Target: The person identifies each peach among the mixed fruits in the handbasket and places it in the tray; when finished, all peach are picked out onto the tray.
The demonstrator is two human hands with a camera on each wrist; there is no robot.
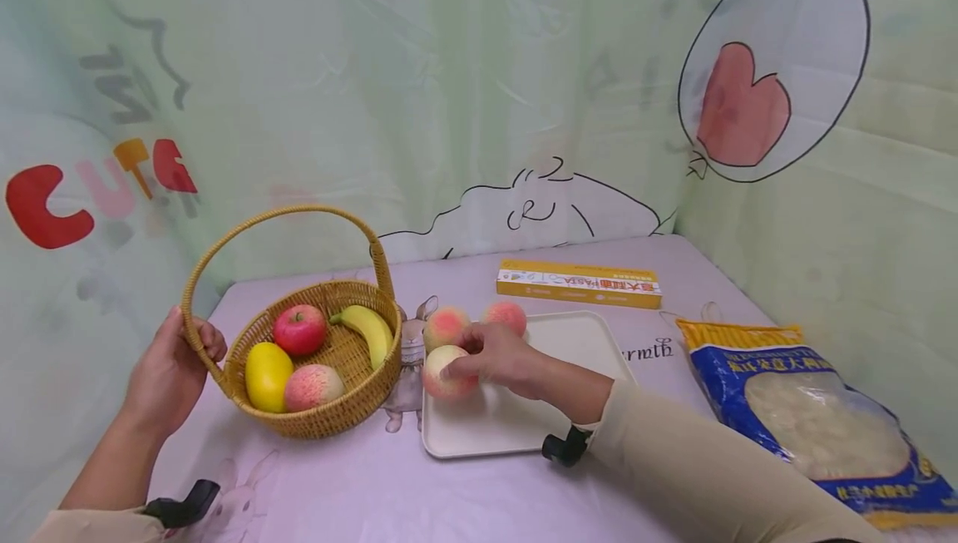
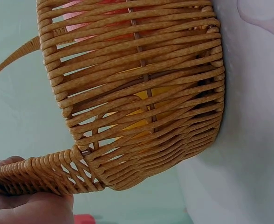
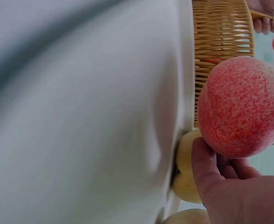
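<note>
My left hand (image 1: 163, 372) grips the side of the tall handle (image 1: 196, 277) of a wicker basket (image 1: 329, 422). Inside the basket are a red apple (image 1: 299, 329), a banana (image 1: 372, 335), a yellow mango (image 1: 269, 377) and a pink-and-cream peach (image 1: 313, 387). Over the left part of a cream tray (image 1: 486, 436), my right hand (image 1: 503, 358) holds a peach (image 3: 244, 107) between thumb and fingers. Two more peaches, one (image 1: 443, 325) at the tray's far left corner and another (image 1: 507, 316) along its far edge, sit just beyond that hand.
A yellow pasta box (image 1: 579, 285) lies behind the tray. To the right is a blue-and-yellow bag (image 1: 816, 418) with a see-through window. Printed curtains (image 1: 449, 94) close off the back and sides of the cloth-covered table (image 1: 359, 485).
</note>
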